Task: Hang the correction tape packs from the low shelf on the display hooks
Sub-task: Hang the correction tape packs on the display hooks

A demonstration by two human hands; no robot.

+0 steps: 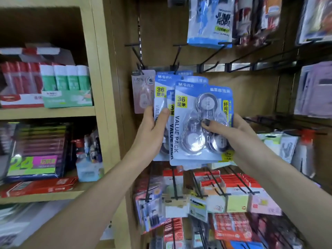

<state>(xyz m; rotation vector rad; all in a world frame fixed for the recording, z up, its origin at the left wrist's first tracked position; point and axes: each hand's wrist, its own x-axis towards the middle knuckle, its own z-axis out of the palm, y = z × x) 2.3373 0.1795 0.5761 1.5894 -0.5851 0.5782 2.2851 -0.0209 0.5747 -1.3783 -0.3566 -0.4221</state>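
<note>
Several blue correction tape packs (201, 123) marked "VALUE PACK" are fanned out in front of the wooden display panel, held up at chest height. My left hand (152, 128) grips the left edge of the rear packs, thumb on their front. My right hand (228, 130) holds the front pack, thumb pressed on its clear blister. Black display hooks (177, 56) stick out of the panel just above the packs. The top of the rearmost blue pack sits right under one hook; whether it hangs on it I cannot tell. A pink correction tape pack (142, 90) hangs on the hook to the left.
Wooden shelves at left hold glue sticks (66, 81) and boxed pens (36, 150). A jump rope pack (210, 22) hangs above. Empty hooks (212, 60) run to the right. Below, hooks carry sticky notes (235, 202) and red packs.
</note>
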